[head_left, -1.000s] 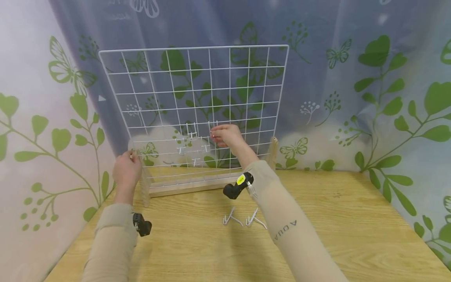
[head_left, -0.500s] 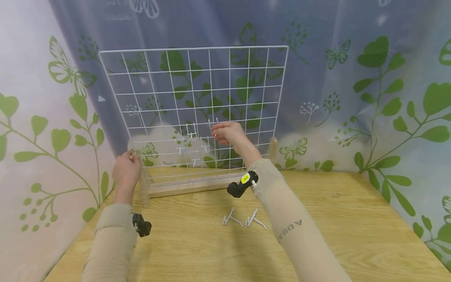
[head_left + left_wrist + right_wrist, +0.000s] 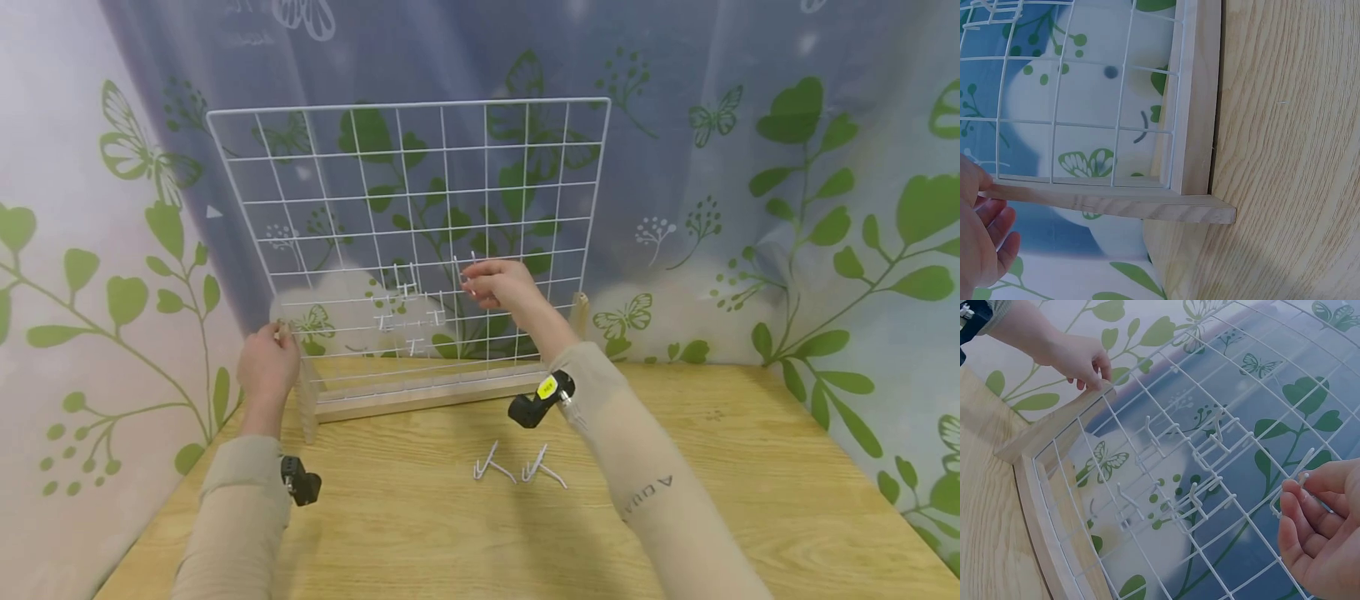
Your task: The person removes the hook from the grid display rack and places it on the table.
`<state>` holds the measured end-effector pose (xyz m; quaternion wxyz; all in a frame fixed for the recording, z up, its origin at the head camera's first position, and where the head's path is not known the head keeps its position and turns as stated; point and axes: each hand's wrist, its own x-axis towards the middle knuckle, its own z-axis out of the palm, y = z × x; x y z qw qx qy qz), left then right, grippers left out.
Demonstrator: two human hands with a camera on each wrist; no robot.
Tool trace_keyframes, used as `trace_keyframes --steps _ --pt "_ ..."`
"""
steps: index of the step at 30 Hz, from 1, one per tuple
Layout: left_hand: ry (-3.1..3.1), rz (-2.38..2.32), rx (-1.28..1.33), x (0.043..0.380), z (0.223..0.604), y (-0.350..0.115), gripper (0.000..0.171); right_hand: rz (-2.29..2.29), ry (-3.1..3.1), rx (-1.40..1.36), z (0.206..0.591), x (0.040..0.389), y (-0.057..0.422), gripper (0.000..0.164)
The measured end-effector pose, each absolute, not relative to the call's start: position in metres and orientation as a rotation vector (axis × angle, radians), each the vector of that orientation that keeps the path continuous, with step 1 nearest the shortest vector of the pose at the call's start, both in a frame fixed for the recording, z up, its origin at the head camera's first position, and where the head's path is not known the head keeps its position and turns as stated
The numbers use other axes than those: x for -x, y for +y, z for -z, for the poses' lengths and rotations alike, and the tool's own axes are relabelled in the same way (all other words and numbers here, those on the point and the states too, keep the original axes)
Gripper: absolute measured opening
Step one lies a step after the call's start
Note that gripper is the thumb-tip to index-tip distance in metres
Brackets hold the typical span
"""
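A white wire grid panel (image 3: 408,105) stands upright in a wooden stand (image 3: 427,394). My left hand (image 3: 268,367) pinches the top of the stand's left side post (image 3: 1147,206), right at the panel's edge. Several white metal hooks (image 3: 1213,440) hang in a cluster on the lower middle of the grid. To the right of that cluster, my right hand (image 3: 504,287) pinches another white hook (image 3: 1302,464) between thumb and fingers, its two prongs pointing up. In the right wrist view this hook overlaps the grid wires, and the fingers hide much of it.
Two loose white hooks, a left one (image 3: 493,463) and a right one (image 3: 543,467), lie on the wooden table (image 3: 720,500) in front of the stand. A patterned curtain (image 3: 675,167) with leaves and butterflies hangs behind the panel and along both sides.
My right hand has shifted a little to the right along the grid, still pinching the hook. The left hand stays on the post, and the hung hooks have kept their places.
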<state>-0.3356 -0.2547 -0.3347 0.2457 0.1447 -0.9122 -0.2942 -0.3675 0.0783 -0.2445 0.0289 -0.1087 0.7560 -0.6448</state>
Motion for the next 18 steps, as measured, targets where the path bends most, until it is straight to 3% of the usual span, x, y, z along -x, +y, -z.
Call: trace_keyframes --steps 18 --pt "-2.493 0.804 -0.390 0.334 0.334 -0.255 0.045 1.827 2.405 0.409 0.269 0.349 0.099 0.029"
